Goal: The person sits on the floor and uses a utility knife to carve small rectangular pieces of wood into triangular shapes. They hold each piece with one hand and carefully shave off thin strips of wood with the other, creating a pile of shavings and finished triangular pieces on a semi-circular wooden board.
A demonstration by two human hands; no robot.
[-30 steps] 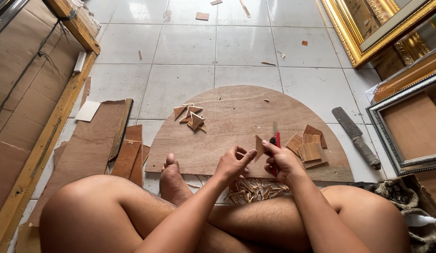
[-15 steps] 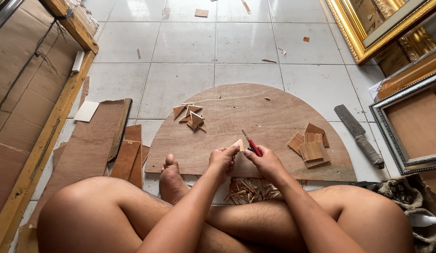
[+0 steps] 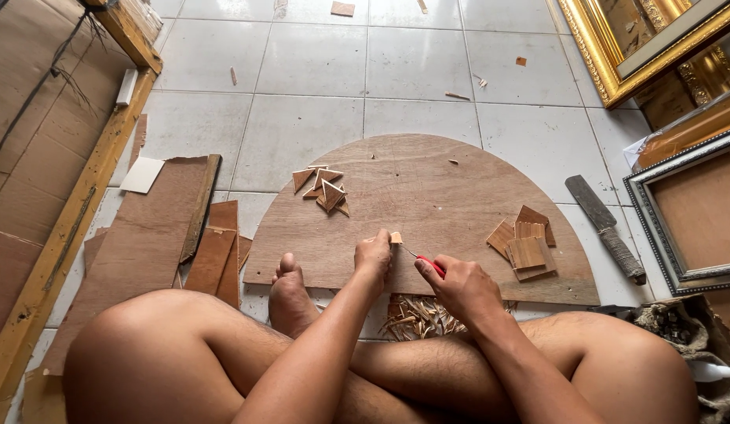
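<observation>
Pinching a small pale wood piece at the fingertips of the left hand, just above the near edge of the half-round wooden board laid on the tiled floor. Clenched, the right hand, around a red-handled knife, thin blade angled up toward the piece and seemingly touching it, though too small to tell for sure. Sat cross-legged, one bare foot resting against the board's straight edge, heap of shavings on the floor between the legs.

Judged a risk: blade so near the left fingertips that a slip off the tiny piece could nick them, brought on by too much push or a loose pinch; could also split or flick the piece away, being so small. Bare legs directly under the cutting, so exposed to a dropped blade.

Lay farther out on the board: cluster of triangular offcuts at upper left, stack of squarish brown tiles at right. Rested beside the board on the right, a long rasp-like tool with wrapped handle. Leaned beyond it, a gilt frame and a dark picture frame. Spread to the left, brown veneer sheets. No containers seen holding anything
</observation>
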